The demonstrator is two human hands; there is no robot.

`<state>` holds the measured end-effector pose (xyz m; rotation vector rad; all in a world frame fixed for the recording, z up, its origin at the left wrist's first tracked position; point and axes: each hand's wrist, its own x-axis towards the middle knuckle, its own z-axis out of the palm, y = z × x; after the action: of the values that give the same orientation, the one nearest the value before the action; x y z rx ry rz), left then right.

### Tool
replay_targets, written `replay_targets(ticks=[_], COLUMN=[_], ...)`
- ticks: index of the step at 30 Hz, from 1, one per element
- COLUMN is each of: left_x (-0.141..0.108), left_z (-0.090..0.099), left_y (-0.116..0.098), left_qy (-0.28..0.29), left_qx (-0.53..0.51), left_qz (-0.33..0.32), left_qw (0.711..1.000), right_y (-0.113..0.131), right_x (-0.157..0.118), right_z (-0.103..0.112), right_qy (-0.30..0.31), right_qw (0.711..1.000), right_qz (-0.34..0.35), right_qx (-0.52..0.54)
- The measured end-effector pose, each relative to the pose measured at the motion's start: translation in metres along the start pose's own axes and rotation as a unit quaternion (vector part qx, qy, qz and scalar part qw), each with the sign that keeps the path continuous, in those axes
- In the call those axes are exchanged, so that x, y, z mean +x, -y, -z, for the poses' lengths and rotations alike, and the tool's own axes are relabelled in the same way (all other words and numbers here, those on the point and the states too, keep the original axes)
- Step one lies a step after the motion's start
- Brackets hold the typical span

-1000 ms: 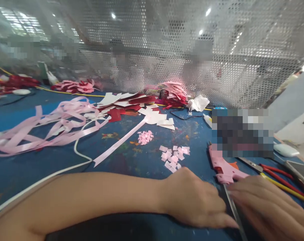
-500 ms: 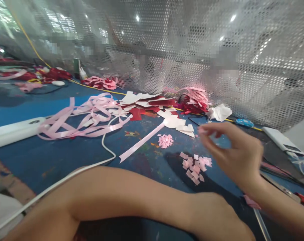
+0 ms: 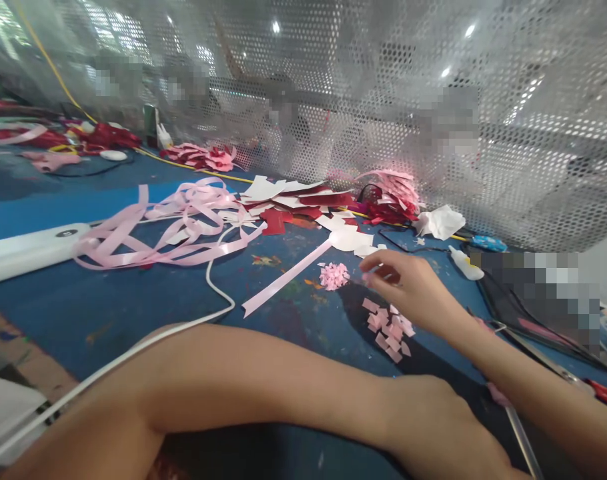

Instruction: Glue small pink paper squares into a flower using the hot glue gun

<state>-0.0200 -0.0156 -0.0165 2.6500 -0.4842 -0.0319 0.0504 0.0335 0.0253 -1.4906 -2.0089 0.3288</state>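
Observation:
My right hand (image 3: 406,287) hovers above the table with thumb and forefinger pinched on a small pink ribbon piece (image 3: 366,279), partly blurred. Just left of its fingertips is a heap of tiny folded pink pieces (image 3: 333,276). Flat pink ribbon squares (image 3: 389,332) lie loosely spread below that hand. My left forearm crosses the foreground, and the back of my left hand (image 3: 441,423) rests low at the right; its fingers are out of sight. A cut pink ribbon strip (image 3: 287,278) runs up to a rounded white paper piece (image 3: 352,241).
Tangled pink ribbon (image 3: 178,227) lies at left beside a white device (image 3: 31,250) with a white cord (image 3: 216,293). White and red paper scraps (image 3: 288,197) are stacked behind. Red-handled scissors (image 3: 603,393) and a small white bottle (image 3: 466,263) are at right. A perforated screen stands behind.
My right hand has moved left and slightly down toward the heap of tiny pink pieces, still pinched. The bottle at right has come into view. My left arm stays nearly in place.

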Motion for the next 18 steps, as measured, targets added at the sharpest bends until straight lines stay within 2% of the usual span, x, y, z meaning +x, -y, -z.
replay_targets(ticks=[7,9,13,18], left_x=[0.0,0.001,0.003,0.002], left_z=[-0.01,-0.011,-0.01,0.0], left_y=[0.004,0.007,0.006,0.001], left_qy=[-0.03,-0.04,-0.034,0.01], left_qx=[0.007,0.006,0.0,-0.017], left_qz=[-0.002,-0.006,-0.009,0.003], left_qw=[1.0,0.999,0.999,1.0], right_y=[0.015,0.018,0.021,0.019], right_x=[0.022,0.024,0.023,0.022], right_z=[0.002,0.001,-0.005,-0.003], right_qy=[-0.07,-0.038,0.085,0.087], right_qw=[0.995,0.997,0.996,0.996], right_qz=[-0.007,0.004,0.021,0.019], right_qx=[0.07,0.069,0.025,-0.01])
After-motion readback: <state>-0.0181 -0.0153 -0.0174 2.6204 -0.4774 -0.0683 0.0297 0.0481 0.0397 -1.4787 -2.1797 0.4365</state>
